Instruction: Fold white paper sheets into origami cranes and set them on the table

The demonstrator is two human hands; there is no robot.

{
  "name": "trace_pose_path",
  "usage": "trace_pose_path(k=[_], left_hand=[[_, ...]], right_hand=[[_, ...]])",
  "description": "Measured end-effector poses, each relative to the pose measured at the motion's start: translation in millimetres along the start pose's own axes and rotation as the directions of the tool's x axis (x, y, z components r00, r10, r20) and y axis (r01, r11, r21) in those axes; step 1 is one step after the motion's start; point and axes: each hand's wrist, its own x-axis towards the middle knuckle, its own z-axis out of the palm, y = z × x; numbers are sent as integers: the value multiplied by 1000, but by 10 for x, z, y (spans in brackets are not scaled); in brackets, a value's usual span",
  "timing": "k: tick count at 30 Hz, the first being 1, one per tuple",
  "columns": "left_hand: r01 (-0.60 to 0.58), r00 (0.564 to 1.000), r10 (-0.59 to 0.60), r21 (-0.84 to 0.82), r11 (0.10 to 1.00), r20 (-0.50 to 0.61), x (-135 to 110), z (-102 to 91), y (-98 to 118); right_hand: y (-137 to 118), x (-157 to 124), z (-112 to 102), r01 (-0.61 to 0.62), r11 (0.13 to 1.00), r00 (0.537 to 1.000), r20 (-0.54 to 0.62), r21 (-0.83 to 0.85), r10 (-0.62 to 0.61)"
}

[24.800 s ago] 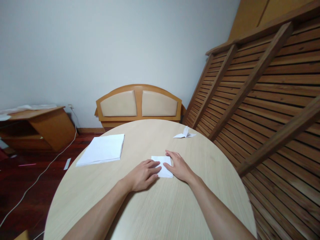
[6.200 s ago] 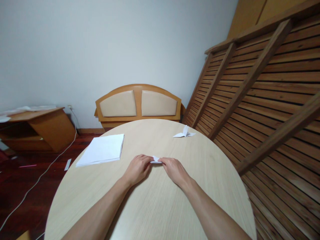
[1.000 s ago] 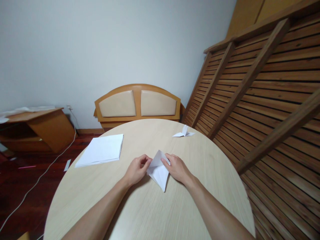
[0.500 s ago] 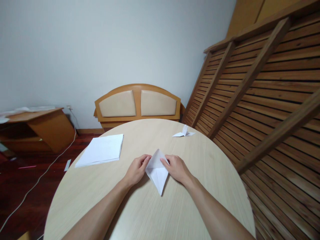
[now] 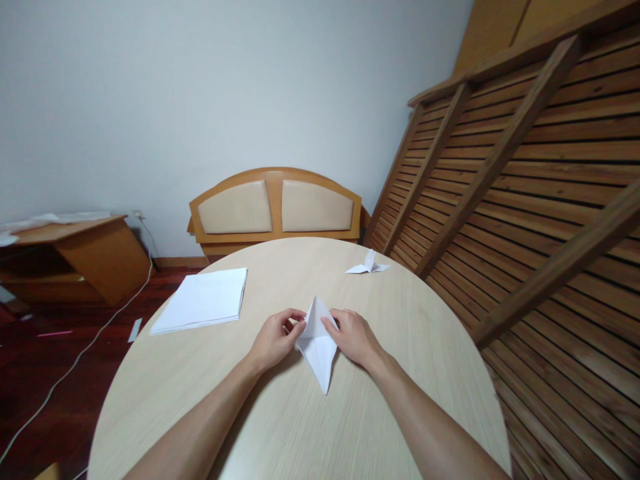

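A white sheet of paper folded into a kite shape [image 5: 319, 350] is held between my two hands, its long point toward me. My left hand [image 5: 278, 338] pinches its left edge with thumb and fingertips. On the other side, my right hand [image 5: 354, 335] grips the right edge, thumb on top and fingers behind, where the paper hides them. Farther back to the right, a finished-looking folded paper crane [image 5: 369, 264] rests on the round table [image 5: 410, 373] with its wings spread.
A stack of white paper [image 5: 203, 301] lies at the table's left edge. Behind the table stands a padded headboard [image 5: 277, 200]. Wooden slats [image 5: 525, 167] lean along the right side. A low desk [image 5: 95, 257] and a white cable [image 5: 95, 353] are on the left.
The left side of the folded paper has moved inward and lifted, so the kite looks narrower. My left thumb and fingers have shifted right with it. My right hand stays nearly still.
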Motion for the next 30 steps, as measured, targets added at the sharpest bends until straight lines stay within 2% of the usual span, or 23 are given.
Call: trace_pose_path(k=[8, 12, 16, 20, 25, 30], left_hand=[[50, 999, -50, 24, 998, -5, 17, 15, -40], [60, 998, -59, 44, 997, -22, 31, 25, -86], [67, 997, -64, 78, 995, -46, 34, 25, -122], [74, 996, -71, 80, 994, -47, 26, 20, -134], [52, 997, -47, 70, 996, -66, 23, 17, -136], [-11, 999, 15, 92, 996, -46, 24, 6, -132]], right_hand=[[-27, 0, 8, 35, 997, 999, -1, 66, -35], [-56, 0, 8, 28, 981, 997, -80, 191, -12], [-60, -4, -3, -21, 939, 996, -71, 344, 48], [-41, -15, 5, 11, 893, 1000, -29, 449, 2], [-23, -15, 45, 57, 877, 995, 43, 477, -89], [-24, -4, 52, 129, 883, 991, -23, 452, -133]])
